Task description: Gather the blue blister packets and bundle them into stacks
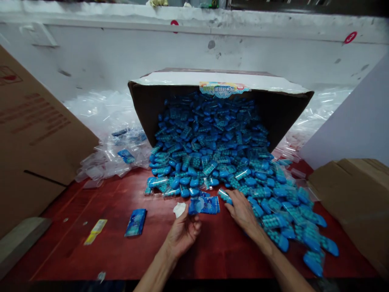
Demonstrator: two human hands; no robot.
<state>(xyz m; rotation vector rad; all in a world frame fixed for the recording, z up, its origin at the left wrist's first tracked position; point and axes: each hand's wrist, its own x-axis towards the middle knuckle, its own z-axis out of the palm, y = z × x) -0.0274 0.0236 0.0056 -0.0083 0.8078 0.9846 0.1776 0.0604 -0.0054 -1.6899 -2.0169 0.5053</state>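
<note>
White-topped brown cardboard carton (140,106), tipped, overflowing with blue-and-clear plastic bead packs (194,160); right grip (243,211) pinches one; left grip (184,233) half-curled, hold unclear.

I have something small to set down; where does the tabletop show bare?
The red tabletop shows bare between the forearms, between the left one and the lone blue packet, and below that packet. It is crowded around the open box: bead packs spread forward and right, clear plastic heaped at left.
</note>
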